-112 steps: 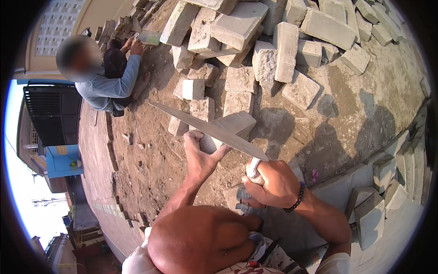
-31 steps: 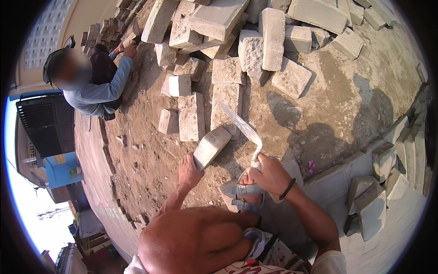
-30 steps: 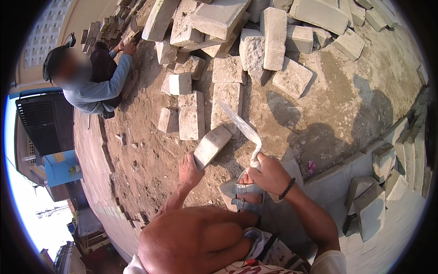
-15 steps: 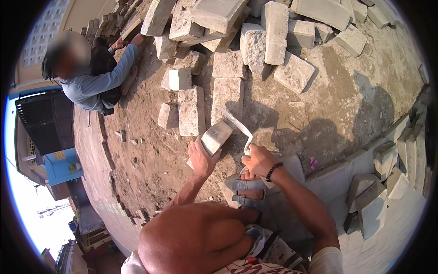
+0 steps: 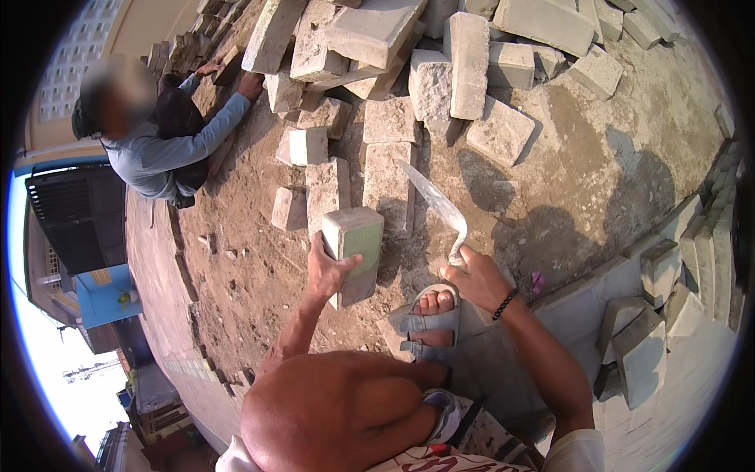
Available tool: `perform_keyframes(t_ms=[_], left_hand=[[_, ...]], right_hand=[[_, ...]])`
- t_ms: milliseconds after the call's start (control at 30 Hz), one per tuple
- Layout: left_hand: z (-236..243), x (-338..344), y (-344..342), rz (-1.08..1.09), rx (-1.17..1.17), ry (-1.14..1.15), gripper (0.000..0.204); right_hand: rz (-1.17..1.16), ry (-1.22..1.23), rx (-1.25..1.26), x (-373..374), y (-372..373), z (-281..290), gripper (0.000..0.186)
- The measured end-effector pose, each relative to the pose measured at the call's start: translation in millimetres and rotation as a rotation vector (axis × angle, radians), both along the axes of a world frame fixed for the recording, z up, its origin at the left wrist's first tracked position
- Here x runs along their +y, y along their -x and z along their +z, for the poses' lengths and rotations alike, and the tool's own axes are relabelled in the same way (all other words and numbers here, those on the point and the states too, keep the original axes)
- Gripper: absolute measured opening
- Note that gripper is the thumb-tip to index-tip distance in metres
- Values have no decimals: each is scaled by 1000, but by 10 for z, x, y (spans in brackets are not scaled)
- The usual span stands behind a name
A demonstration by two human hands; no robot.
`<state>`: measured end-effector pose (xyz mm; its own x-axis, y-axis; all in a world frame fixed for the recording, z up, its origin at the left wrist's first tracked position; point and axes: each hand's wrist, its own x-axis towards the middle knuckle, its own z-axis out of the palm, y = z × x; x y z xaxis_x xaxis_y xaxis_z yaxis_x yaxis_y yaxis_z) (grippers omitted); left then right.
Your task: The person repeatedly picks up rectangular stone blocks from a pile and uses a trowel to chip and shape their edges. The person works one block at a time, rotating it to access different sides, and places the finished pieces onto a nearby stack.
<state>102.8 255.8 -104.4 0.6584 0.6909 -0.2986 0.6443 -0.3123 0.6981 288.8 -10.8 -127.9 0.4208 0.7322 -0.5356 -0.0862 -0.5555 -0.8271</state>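
Observation:
My left hand (image 5: 329,269) is closed round a grey concrete paving block (image 5: 354,252) with a greenish patch on its face, held above the dirt with its thumb across the front. In my right hand (image 5: 478,277) is the handle of a trowel (image 5: 434,201); its pale, dusty blade points up and to the left, apart from the block. Just beyond the held block lie more paving blocks, among them a long one (image 5: 389,189) and a narrower one (image 5: 326,191). My sandalled foot (image 5: 431,324) is between my two forearms.
A heap of loose blocks (image 5: 377,35) covers the far side. Laid paving (image 5: 503,354) borders the dirt at the right, with stacked blocks (image 5: 641,358) on it. At the far left a co-worker (image 5: 161,149) crouches with both hands at a block.
The held block has turned more upright in my left hand, showing its greenish face. My right hand has moved slightly right with the trowel, whose blade has shifted away from the block.

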Motion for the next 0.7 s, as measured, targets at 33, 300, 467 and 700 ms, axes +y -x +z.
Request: perform_keyframes(t_ms=[33, 300, 467, 700], left_hand=[[-8, 84, 84, 66, -149, 193, 75], [-12, 53, -343, 558, -706, 1030, 63], [371, -282, -782, 580, -682, 1139, 62], [27, -353, -738, 484, -695, 1375, 57]], right_hand=[[-28, -6, -62, -113, -62, 10, 36], [-124, -341, -223, -457, 79, 211, 24], [271, -387, -557, -408, 199, 245, 25], [119, 132, -509, 256, -604, 26, 29]])
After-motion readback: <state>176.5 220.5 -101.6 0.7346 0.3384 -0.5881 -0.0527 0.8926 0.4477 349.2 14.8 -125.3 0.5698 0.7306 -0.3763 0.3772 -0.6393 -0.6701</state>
